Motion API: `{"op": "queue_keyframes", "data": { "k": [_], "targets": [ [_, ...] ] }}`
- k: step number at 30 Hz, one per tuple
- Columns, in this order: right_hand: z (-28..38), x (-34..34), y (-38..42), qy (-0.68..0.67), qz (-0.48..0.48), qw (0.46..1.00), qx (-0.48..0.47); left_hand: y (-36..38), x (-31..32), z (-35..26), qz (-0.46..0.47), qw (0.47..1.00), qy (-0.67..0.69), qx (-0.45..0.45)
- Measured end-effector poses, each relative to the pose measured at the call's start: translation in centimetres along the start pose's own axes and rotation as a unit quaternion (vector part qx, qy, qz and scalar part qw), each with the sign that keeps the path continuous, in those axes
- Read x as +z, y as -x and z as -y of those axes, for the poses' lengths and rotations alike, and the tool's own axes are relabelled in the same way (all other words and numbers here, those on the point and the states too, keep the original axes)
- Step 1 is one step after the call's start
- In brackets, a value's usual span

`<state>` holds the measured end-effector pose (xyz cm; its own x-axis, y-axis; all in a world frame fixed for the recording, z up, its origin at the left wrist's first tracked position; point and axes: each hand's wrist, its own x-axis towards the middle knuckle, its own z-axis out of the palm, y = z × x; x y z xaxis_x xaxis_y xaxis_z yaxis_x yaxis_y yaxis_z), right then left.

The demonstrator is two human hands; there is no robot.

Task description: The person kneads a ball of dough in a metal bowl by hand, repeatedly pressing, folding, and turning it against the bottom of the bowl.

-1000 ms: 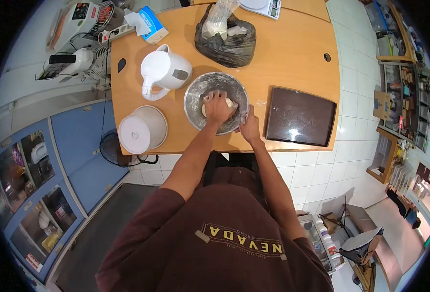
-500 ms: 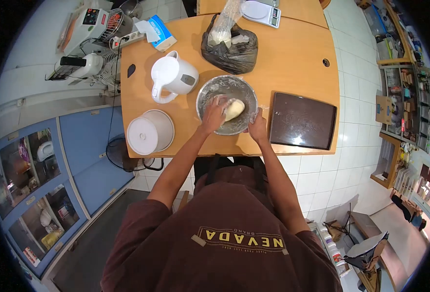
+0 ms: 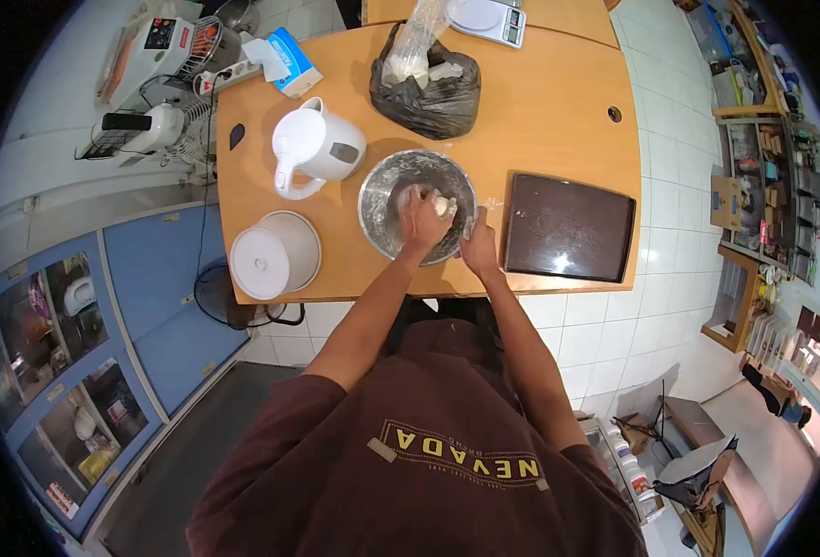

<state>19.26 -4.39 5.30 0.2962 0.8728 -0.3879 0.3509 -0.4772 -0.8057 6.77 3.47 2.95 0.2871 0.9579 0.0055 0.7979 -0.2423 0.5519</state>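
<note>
A metal mixing bowl (image 3: 379, 190), its inner wall smeared with flour, stands on the table near the front edge. Inside it, my left hand (image 3: 425, 223) presses on a pale lump of dough (image 3: 442, 206), fingers curled over it. Most of the dough is hidden under that hand; a small part shows by the fingers. At the bowl's near right side, my right hand (image 3: 480, 249) is closed on the rim, thumb and fingers gripping the edge.
A dark baking tray (image 3: 572, 227) lies right of the bowl. On the left are a white electric kettle (image 3: 331, 148) and a white lidded tub (image 3: 291, 252). Behind stand a black plastic bag (image 3: 438, 111), a kitchen scale (image 3: 484, 19) and a tissue box (image 3: 299, 70).
My left hand has moved right and over the dough in the bowl, covering more of it. My right hand keeps its hold on the rim. The whole view has shifted slightly.
</note>
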Motion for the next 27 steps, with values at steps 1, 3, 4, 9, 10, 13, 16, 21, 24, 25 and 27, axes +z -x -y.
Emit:
{"op": "queue_keyframes", "data": {
  "k": [1, 3, 4, 9, 10, 13, 16, 21, 24, 25, 27],
  "targets": [
    [-0.2, 0.0, -0.1, -0.009, -0.001, 1.0, -0.018, -0.1, 0.1, 0.0, -0.009, 1.0, -0.003, -0.013],
    [-0.2, 0.0, -0.2, -0.01, 0.012, 1.0, 0.005, -0.2, 0.1, 0.2, -0.03, 0.999, -0.023, 0.007],
    [0.5, -0.4, 0.0, -0.016, 0.016, 1.0, 0.012, -0.4, 0.2, 0.3, -0.042, 0.999, -0.026, 0.017],
    [0.5, -1.0, 0.0, -0.054, 0.041, 0.996, 0.055, -2.0, 1.2, 1.6, -0.028, 0.999, -0.015, 0.014],
    [0.0, -0.6, -0.2, -0.042, 0.029, 0.998, 0.031, -2.5, 1.0, 1.6, 0.003, 1.0, -0.002, -0.028],
    [0.8, -0.9, -0.1, -0.062, 0.029, 0.996, 0.061, -3.9, 1.9, 2.1, 0.039, 0.985, 0.035, -0.162],
    [2.2, -1.3, 0.3, -0.083, 0.02, 0.994, 0.067, -4.2, 1.6, 3.1, -0.029, 0.953, 0.194, -0.23],
    [1.5, -0.8, 0.4, -0.085, -0.005, 0.995, 0.055, -3.2, -3.9, 3.2, -0.021, 0.986, 0.158, -0.054],
    [1.1, -0.8, 0.2, -0.028, -0.006, 0.999, 0.021, -2.0, -5.6, 5.1, 0.052, 0.99, 0.103, 0.076],
    [1.3, -1.2, 0.1, 0.001, -0.006, 1.0, 0.006, -1.7, -5.9, 5.6, 0.055, 0.987, 0.098, 0.118],
    [0.1, -0.6, -0.3, 0.02, -0.001, 1.0, -0.01, -1.1, -4.9, 6.9, 0.07, 0.979, 0.135, 0.135]
  ]
}}
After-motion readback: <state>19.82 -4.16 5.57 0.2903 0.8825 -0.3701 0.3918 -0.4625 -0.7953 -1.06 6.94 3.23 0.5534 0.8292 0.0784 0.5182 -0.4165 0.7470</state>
